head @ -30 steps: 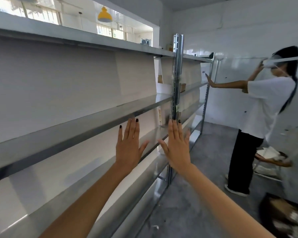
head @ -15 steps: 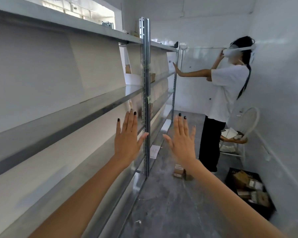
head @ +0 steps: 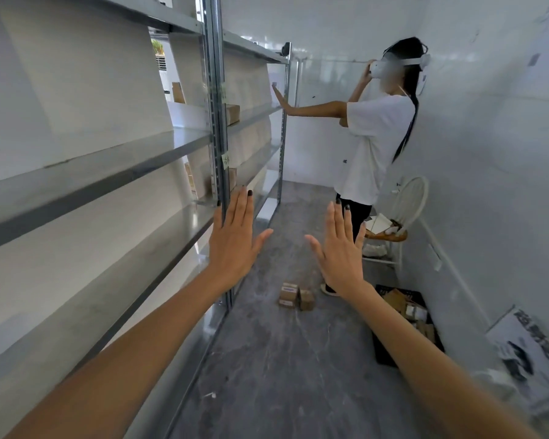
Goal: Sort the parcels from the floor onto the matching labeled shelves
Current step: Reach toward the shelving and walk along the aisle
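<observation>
My left hand (head: 235, 239) and my right hand (head: 339, 251) are stretched out in front of me, palms forward, fingers apart, holding nothing. Small brown cardboard parcels (head: 295, 296) lie on the grey floor just beyond them, in the aisle. A black crate (head: 390, 353) with several more parcels stands on the floor at the right wall. The metal shelf unit (head: 133, 166) runs along the left, with a yellow label (head: 226, 160) on its upright. A few brown boxes (head: 232, 114) sit on its farther shelves.
Another person (head: 374, 137) in a white shirt and headset stands in the aisle ahead, one hand on the shelf's far post. A white chair (head: 403, 217) with papers is beside them. A printed board (head: 530, 353) leans on the right wall.
The view has swung to the right and down, away from the shelves toward the aisle floor. The floor parcels and the crate have come into sight. Both hands stay raised and open.
</observation>
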The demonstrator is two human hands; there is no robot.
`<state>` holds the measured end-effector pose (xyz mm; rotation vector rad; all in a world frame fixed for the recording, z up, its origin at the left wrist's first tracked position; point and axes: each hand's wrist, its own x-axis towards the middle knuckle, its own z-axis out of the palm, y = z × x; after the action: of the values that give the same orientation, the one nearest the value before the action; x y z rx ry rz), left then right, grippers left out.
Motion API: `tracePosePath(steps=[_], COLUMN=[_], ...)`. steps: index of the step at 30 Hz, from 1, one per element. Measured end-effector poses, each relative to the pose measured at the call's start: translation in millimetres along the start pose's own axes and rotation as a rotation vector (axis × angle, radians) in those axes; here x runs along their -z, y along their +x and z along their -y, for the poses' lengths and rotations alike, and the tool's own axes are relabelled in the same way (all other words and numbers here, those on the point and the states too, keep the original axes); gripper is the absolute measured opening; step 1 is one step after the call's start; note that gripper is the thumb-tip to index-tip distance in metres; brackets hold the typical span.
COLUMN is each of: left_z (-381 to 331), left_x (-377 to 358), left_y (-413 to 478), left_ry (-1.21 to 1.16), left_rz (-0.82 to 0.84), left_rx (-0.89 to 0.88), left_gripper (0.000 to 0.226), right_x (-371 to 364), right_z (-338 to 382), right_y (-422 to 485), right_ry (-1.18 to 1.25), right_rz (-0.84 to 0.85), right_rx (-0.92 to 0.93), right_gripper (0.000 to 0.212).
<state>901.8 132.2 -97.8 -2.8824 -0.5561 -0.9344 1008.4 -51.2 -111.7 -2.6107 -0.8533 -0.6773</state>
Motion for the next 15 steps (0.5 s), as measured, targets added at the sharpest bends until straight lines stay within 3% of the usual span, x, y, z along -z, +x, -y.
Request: tracePosePath(steps=[15], left_z=[-67], left_x=[-97], left_y=[88], left_ry=[-0.015], left_rz=[0.023], left_rx=[-0.051], left_gripper=[0.080], right_x=[-59], right_z=[-99], right_y=[69], right_ry=[-0.055], right_rz=[0.040], right_rx=[-0.012], right_gripper=[0.072])
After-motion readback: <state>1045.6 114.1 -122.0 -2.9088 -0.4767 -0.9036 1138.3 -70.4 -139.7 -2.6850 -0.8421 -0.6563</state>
